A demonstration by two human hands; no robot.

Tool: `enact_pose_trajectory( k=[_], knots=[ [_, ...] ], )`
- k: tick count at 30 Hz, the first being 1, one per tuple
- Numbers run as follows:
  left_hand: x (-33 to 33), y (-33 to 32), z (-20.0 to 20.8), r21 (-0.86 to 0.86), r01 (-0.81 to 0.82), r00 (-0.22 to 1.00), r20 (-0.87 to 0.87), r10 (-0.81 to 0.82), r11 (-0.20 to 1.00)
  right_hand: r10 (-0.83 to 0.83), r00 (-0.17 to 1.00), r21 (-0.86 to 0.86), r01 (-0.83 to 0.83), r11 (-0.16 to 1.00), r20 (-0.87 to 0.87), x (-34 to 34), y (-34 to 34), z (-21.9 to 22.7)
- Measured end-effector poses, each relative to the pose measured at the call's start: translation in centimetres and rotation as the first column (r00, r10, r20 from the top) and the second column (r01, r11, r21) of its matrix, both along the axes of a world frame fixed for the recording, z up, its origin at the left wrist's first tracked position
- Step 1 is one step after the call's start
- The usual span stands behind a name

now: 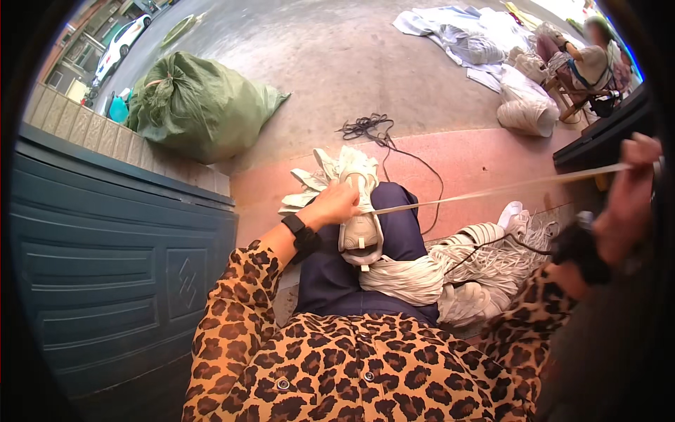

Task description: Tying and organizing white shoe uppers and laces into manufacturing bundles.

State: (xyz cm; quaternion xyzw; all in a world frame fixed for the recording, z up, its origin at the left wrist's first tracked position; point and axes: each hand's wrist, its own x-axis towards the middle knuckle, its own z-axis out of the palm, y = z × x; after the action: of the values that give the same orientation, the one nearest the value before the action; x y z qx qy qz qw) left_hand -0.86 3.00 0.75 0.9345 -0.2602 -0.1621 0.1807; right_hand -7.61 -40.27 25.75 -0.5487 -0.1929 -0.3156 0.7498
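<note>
A beige sneaker rests on my lap with its heel opening toward me. My left hand is closed on its lacing area. From there a pale shoelace runs taut to the right, up to my raised right hand, which is blurred but closed round the lace. Just right of the sneaker, a thick bundle of cream shoelaces lies over my thigh. Several pale shoe pieces fan out beyond my left hand.
More beige shoes and loose laces are piled at my right. A dark cord trails over the floor ahead. A tied green sack stands far left, a blue panelled door nearer. A seated person is at far right beside white sacks.
</note>
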Motion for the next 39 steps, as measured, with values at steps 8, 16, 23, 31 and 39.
enact_pose_trajectory(
  k=[8,16,23,31,39],
  knots=[
    [-1.6,0.8,-1.3,-0.010,-0.017,1.000,0.008,0.017,1.000,0.203,0.567,-0.224,-0.592,0.774,-0.798,1.7,21.7,-21.3],
    [-4.5,3.6,0.5,0.338,0.215,0.796,0.483,-0.364,0.917,-0.283,0.876,-0.893,-0.287,0.346,-0.391,-0.9,30.2,-28.0],
    [-6.6,5.9,-0.3,0.160,-0.236,0.845,0.522,0.120,0.959,-0.175,0.981,-0.995,-0.073,0.072,-0.085,-0.2,32.4,-29.1],
    [-7.5,5.1,-1.7,-0.089,-0.604,0.751,0.268,0.603,0.792,-0.051,0.993,-0.974,-0.114,-0.198,-0.106,0.0,31.7,-28.7],
    [-7.6,5.1,-2.9,-0.159,-0.686,0.702,0.111,0.703,0.710,0.828,0.259,0.585,-0.605,0.541,-0.497,2.2,20.6,-9.6]
  ],
)
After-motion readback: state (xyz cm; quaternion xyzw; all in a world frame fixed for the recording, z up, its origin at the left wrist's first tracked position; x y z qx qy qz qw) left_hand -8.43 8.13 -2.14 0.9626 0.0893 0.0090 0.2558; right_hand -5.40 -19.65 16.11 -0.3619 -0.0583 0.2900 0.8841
